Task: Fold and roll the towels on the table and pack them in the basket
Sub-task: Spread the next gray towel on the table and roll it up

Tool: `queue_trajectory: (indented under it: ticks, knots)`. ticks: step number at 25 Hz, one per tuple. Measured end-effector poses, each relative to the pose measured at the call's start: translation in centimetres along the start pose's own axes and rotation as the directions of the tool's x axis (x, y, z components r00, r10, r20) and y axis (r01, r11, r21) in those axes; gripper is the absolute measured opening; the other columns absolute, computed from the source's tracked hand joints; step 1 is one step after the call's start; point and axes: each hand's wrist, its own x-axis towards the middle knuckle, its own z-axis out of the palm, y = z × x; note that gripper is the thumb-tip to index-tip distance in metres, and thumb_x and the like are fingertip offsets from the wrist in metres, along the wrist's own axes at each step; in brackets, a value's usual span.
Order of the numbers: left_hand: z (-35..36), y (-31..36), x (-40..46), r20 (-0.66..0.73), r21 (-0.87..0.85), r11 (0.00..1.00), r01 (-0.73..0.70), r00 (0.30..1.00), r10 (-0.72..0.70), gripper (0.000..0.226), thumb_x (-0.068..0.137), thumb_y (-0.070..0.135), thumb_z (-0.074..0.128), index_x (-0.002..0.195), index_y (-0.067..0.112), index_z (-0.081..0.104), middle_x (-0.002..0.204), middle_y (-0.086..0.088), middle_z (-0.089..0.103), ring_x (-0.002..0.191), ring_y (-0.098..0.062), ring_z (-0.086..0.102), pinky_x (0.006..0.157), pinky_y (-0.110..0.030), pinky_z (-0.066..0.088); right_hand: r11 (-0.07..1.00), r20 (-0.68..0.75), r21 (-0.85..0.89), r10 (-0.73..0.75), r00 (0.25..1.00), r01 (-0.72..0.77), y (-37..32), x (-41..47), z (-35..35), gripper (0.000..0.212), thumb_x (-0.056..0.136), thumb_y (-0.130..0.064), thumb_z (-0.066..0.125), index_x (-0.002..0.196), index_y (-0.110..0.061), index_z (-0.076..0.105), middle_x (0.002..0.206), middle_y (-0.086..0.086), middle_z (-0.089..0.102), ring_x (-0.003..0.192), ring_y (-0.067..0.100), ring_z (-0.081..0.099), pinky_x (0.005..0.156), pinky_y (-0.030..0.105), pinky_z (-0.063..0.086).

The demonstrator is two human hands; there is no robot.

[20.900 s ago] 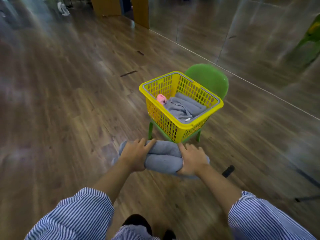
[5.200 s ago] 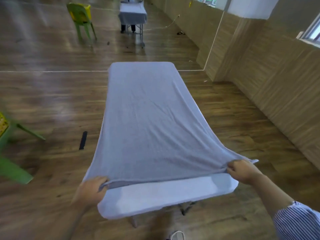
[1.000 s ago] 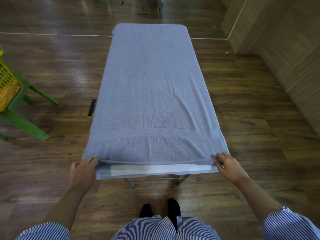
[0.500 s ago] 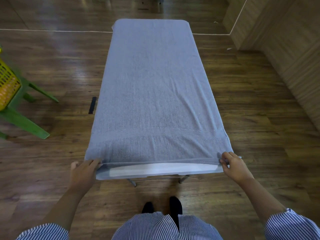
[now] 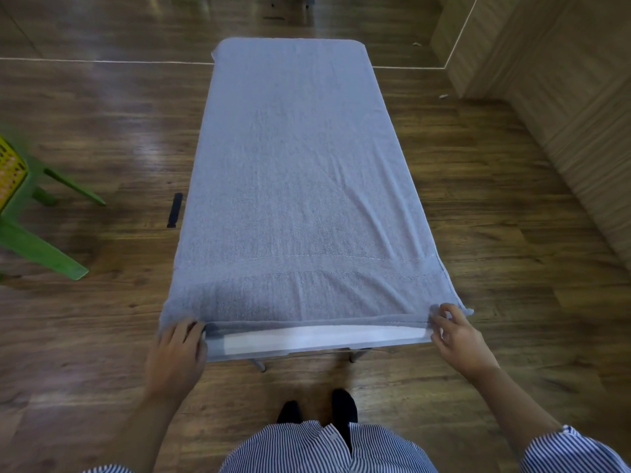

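A large grey towel [image 5: 293,186] lies spread flat over the whole narrow table, whose white near edge [image 5: 321,337] shows under it. My left hand [image 5: 177,353] pinches the towel's near left corner. At the near right corner, my right hand [image 5: 456,332] pinches the hem with thumb and fingertips, the other fingers raised. The yellow basket [image 5: 10,172] shows only as a sliver at the left edge.
The basket sits on a green plastic chair [image 5: 37,247] at the left. A short black strip [image 5: 174,215] lies on the wooden floor beside the table. A wood-panelled wall [image 5: 563,97] runs along the right. My feet stand just before the table.
The towel's near edge has been drawn toward me and laid flat along the table's front. Both hands stay at its corners; the view has shifted slightly.
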Motion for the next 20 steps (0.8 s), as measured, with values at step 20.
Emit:
queue_trajectory:
  ticks: [20]
  knots:
    - [-1.0, -1.4, 1.0, 0.165, 0.0, 1.0, -0.001, 0.986, 0.0, 0.037, 0.072, 0.017, 0.038, 0.097, 0.009, 0.064, 0.088, -0.006, 0.064, 0.078, -0.031, 0.062, 0.069, -0.045, 0.046, 0.993, 0.052, -0.006, 0.117, 0.992, -0.117, -0.1, 1.8, -0.5, 0.014, 0.08, -0.001, 0.061, 0.09, -0.01, 0.068, 0.1, 0.002, 0.054, 0.069, 0.023, 0.057, 0.054, 0.035, 0.05]
